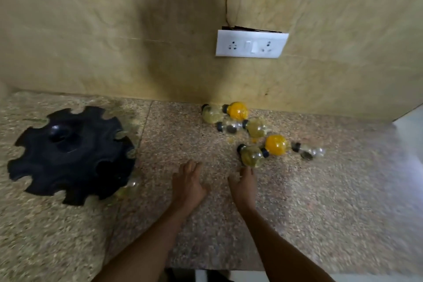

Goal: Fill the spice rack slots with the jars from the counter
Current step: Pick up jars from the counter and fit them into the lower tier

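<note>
Both hands were spread and held nothing: left hand (188,184) flat over the counter (320,190), right hand (244,186) with fingertips at the nearest jar (251,155). Other jars (238,111) lay scattered near the wall; black rack (71,155) sat far left.

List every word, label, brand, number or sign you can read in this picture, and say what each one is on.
None can be read.
The jars on the counter: no labels visible; the picture is blurred.
The black spice rack: no marking shows.
The white switch and socket plate on the wall: no lettering visible.
</note>
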